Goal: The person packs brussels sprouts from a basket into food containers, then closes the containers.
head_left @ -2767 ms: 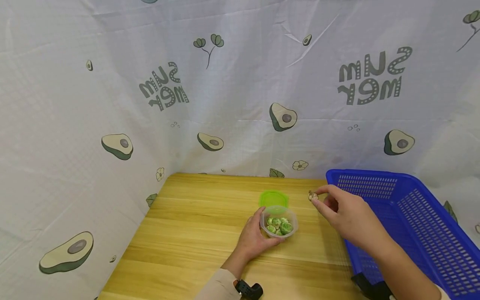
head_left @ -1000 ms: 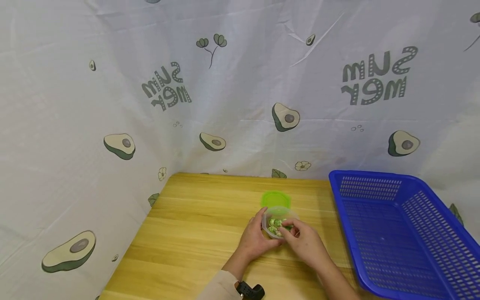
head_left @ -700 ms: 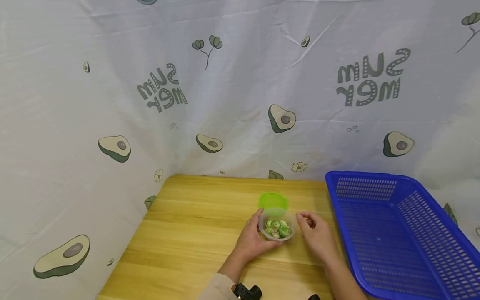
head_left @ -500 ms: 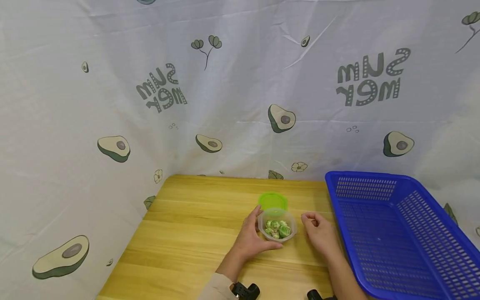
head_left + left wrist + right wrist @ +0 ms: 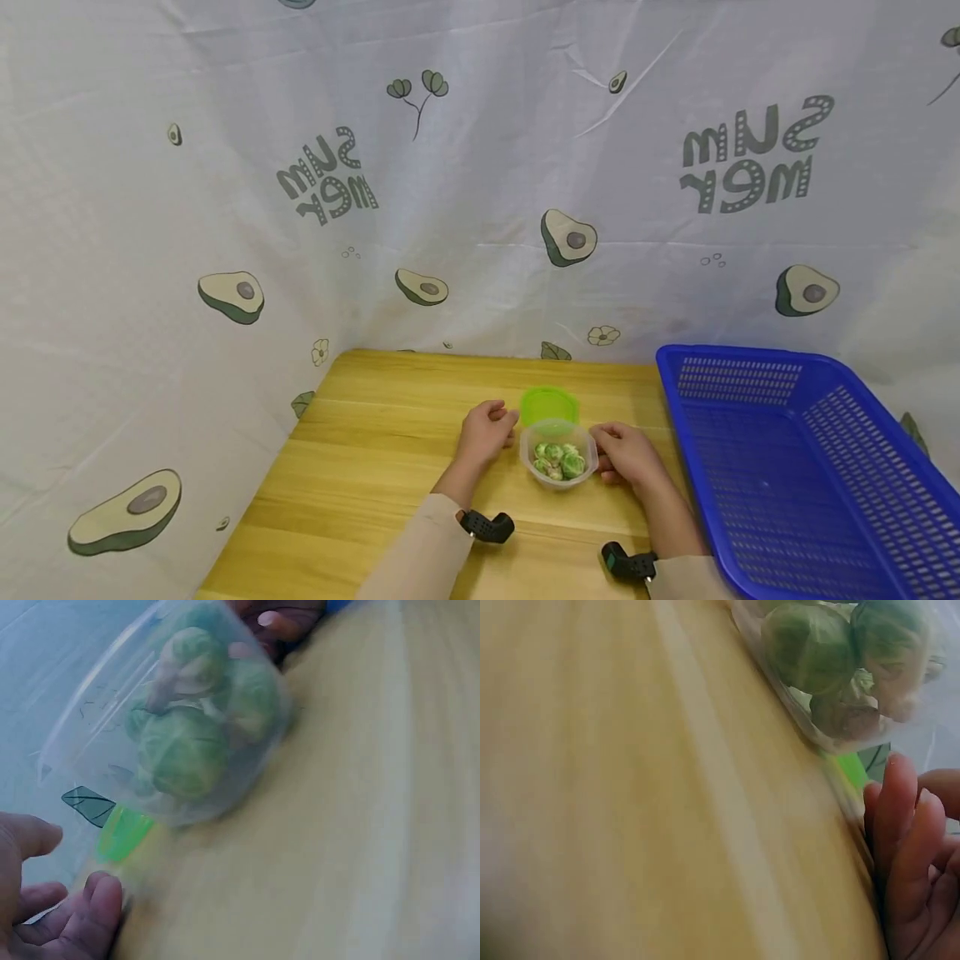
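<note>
A clear plastic container [image 5: 529,468] stands upright on the table with several Brussels sprouts [image 5: 572,465] in it. Behind it lies a bright green lid [image 5: 549,403], partly seen through the container's rim. My left hand [image 5: 483,432] is left of the container, fingers loosely bent and holding nothing; the left wrist view shows a gap between its fingers and the container wall [image 5: 82,742]. At the container's right side is my right hand [image 5: 630,455], its fingers loosely bent beside the wall. The right wrist view shows those fingers [image 5: 900,795] close below the container, apparently without a grip on it.
A large blue slatted basket [image 5: 686,467] stands along the right side of the wooden table [image 5: 375,467]. White cloth [image 5: 480,183] printed with avocados hangs behind and to the left. Each wrist carries a black strap device [image 5: 487,527].
Earlier my right hand held a small pale round thing, then reached into the container; now it is empty beside it. My left hand has let go of the container and moved left.
</note>
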The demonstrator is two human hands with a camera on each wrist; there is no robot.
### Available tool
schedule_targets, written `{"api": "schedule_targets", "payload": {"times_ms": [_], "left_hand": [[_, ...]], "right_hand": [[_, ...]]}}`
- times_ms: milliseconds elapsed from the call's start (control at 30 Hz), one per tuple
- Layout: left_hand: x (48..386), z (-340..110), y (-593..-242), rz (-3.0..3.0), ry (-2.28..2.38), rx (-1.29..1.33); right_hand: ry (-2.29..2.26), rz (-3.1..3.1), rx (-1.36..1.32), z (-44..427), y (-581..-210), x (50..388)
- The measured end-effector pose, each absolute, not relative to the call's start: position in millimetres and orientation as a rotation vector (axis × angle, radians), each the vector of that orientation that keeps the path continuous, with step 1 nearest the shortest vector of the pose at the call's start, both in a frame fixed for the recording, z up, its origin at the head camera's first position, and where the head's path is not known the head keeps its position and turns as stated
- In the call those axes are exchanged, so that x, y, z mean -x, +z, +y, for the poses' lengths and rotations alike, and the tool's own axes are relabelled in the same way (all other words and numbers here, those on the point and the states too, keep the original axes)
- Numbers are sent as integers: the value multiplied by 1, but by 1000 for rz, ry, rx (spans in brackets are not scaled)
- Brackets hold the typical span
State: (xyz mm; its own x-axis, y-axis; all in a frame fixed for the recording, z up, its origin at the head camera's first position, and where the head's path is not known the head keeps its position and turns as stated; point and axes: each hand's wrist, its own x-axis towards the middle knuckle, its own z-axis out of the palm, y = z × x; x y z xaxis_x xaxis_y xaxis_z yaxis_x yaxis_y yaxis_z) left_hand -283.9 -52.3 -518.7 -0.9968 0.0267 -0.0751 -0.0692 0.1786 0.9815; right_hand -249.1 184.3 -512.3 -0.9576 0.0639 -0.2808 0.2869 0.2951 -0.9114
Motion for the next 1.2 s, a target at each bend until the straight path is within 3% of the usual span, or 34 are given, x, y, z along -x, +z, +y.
{"api": "schedule_targets", "payload": {"times_ms": [400, 700, 1200], "left_hand": [[299, -26, -507, 2645, 1587, 231], [301, -28, -506, 2532, 1701, 246], [302, -29, -481, 2505, 1859, -116]], "right_hand": [[-1603, 2497, -316, 171, -514, 271], [-1611, 2519, -297, 172, -514, 274], [-1815, 2717, -293, 180, -493, 266]]}}
